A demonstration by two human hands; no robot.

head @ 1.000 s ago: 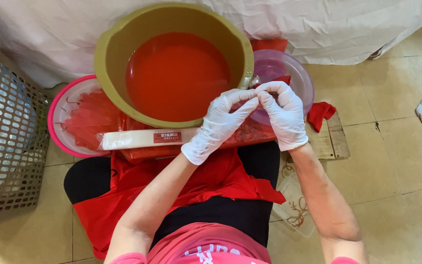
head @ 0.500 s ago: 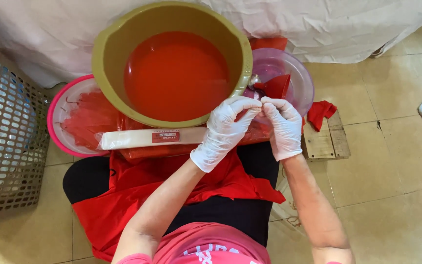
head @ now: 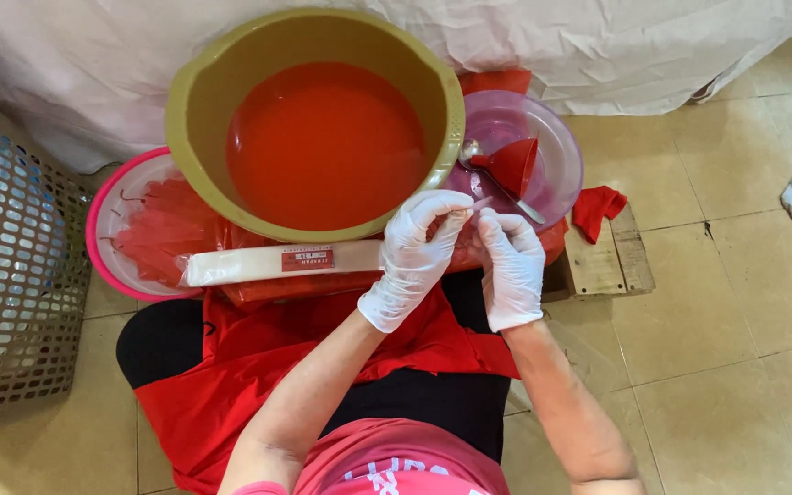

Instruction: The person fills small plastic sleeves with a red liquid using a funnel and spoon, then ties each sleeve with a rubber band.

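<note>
Both white-gloved hands, left (head: 414, 252) and right (head: 511, 266), had lowered from the olive plastic basin (head: 196, 110), grips pinching a thin clear plastic tube (head: 478, 204), apparently being opened for filling.

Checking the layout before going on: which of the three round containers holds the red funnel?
The clear purple-tinted bowl, right of the olive bowl, holds the red funnel and a spoon; the pink-rimmed bowl holds filled tubes.
</note>
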